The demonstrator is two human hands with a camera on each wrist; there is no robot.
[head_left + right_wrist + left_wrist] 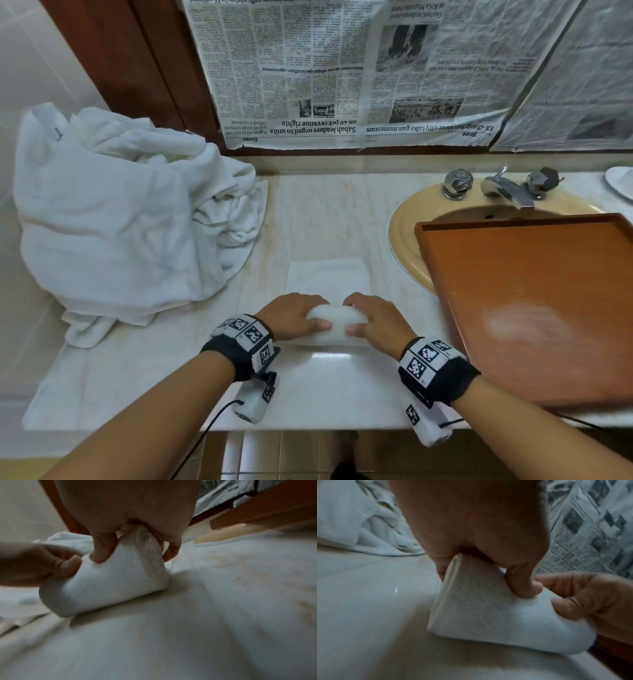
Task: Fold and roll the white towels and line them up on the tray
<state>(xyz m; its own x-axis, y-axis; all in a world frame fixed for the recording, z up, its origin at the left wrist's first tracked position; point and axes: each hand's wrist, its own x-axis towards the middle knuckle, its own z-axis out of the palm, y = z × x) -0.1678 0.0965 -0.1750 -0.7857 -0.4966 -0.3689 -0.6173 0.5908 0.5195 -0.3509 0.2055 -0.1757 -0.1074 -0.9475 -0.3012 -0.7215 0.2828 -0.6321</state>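
Note:
A small white towel (337, 325) lies on the marble counter, its near part wound into a roll (496, 615) and its far part (329, 277) still flat. My left hand (294, 318) grips the roll's left end, thumb on the near side and fingers over the top. My right hand (373, 322) grips the right end (150, 555) the same way. The roll (109, 584) rests on the counter. A wooden tray (534, 291) with nothing in it sits to the right, over the basin.
A heap of loose white towels (120, 219) fills the counter's left side. A yellow basin (407, 233) with chrome taps (503, 188) lies behind the tray. Newspaper (342, 68) covers the wall behind. The counter's front edge (325, 425) is near my wrists.

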